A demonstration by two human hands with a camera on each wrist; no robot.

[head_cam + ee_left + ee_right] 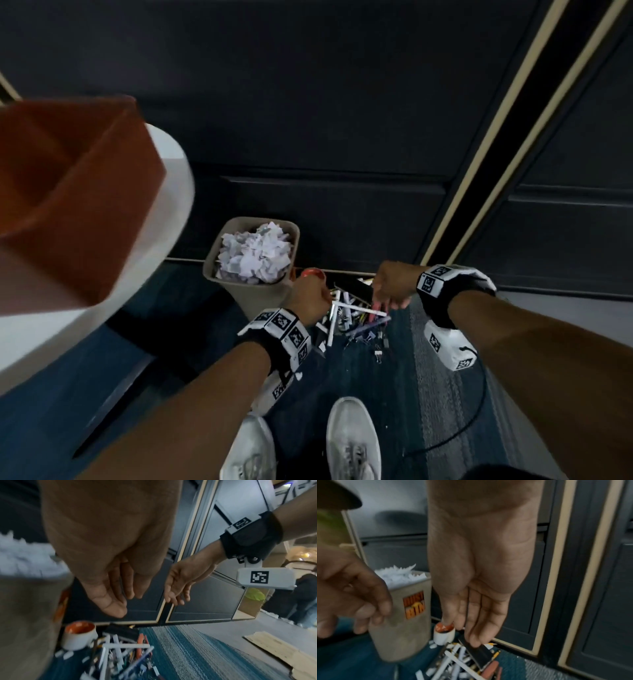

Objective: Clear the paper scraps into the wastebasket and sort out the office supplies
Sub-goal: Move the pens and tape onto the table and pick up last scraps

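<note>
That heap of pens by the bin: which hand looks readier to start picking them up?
Probably the right hand: its empty, relaxed fingers hang directly over the pile of pens. The left hand, also empty, hovers at the pile's edge, nearer the wastebasket and mug.

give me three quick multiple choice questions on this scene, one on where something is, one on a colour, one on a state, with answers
1. Where does the mug stand?
A. on the floor between the wastebasket and the pile of pens
B. inside the wastebasket
C. on the white table

2. What colour is the inside of the mug?
A. blue
B. orange
C. green

3. How are the two hands?
A. both grip pens
B. both open and holding nothing
C. both pressed flat on the floor

Answers:
1 A, the mug sits on the carpet by the wastebasket, at the edge of the pile of pens.
2 B, the left wrist view looks into its orange inside.
3 B, the left hand and the right hand hang over the pile with loose fingers, and nothing is in them.
</note>
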